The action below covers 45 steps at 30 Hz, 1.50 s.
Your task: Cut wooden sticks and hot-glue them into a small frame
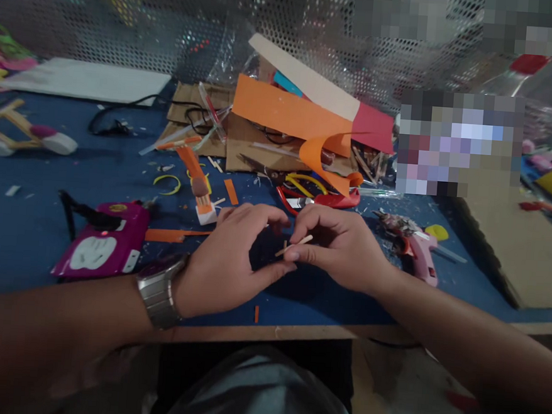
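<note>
Between the thumb and forefinger of my right hand (334, 242) is a small thin wooden stick (306, 240), with a short piece standing up near its lower end. My left hand (235, 248), wearing a metal watch (160, 290) at the wrist, curves round the near side of the stick. Its thumb and fingers are apart, and the thumb tip comes close to the right thumb. Just beyond the left hand stands a small orange paper and stick piece (197, 179) on a white foot. A tiny orange strip (256, 313) lies near the table edge.
A magenta power strip (103, 242) is at the left, and a pink glue gun (417, 245) at the right. Red-handled pliers (337, 200), orange paper (283, 110) and cardboard (247, 145) lie behind the hands. A large cardboard sheet (515, 230) covers the far right.
</note>
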Available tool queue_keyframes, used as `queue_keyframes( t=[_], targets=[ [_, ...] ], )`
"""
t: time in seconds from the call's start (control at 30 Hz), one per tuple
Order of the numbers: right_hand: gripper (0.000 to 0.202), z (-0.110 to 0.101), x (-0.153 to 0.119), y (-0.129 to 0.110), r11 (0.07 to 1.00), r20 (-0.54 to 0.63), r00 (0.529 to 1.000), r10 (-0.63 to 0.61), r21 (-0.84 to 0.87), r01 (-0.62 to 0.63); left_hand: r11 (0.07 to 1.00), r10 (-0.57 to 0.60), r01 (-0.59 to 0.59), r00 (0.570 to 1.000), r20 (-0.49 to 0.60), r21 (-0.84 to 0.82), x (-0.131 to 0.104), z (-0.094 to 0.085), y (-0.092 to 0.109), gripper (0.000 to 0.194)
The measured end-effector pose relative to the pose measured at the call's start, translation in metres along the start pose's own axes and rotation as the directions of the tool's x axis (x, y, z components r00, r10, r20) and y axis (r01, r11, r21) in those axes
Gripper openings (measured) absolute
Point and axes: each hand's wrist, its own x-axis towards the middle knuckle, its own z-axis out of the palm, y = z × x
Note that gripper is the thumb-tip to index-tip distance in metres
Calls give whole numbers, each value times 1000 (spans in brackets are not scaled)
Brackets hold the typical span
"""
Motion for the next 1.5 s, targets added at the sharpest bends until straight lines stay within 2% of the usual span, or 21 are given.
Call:
queue_keyframes(
  t=[0.07,0.23,0.33,0.5,0.63,0.83,0.97,1.17,1.5],
  targets=[
    [46,-1,-2,0,998,-16,999,-50,-46,50,1000,2,0,999,45,-27,2,-2,1,23],
    [39,-8,-5,2,988,-1,992,-123,-91,122,990,53,-39,994,99,-137,4,-8,4,18],
    [31,-11,-7,4,971,17,979,-201,-130,202,977,93,-73,991,92,-201,5,-10,6,19],
    [24,-13,-11,7,947,17,963,-270,-179,268,969,19,-3,998,62,-247,7,-12,7,25],
    [27,-15,-14,9,885,-11,922,-386,-288,367,965,-30,37,999,31,-260,8,-13,7,26],
    [8,-16,-13,7,801,2,884,-468,-422,425,969,-53,52,999,0,-240,8,-13,6,27],
    [5,-17,-11,8,756,24,856,-517,-456,469,968,-94,92,996,-1,-233,8,-14,7,27],
    [2,-16,-12,10,776,17,880,-475,-463,428,966,-75,72,997,-2,-247,8,-15,9,28],
    [8,-13,-14,12,839,-7,922,-386,-417,348,990,2,-8,999,-41,-143,7,-12,7,21]
  ],
)
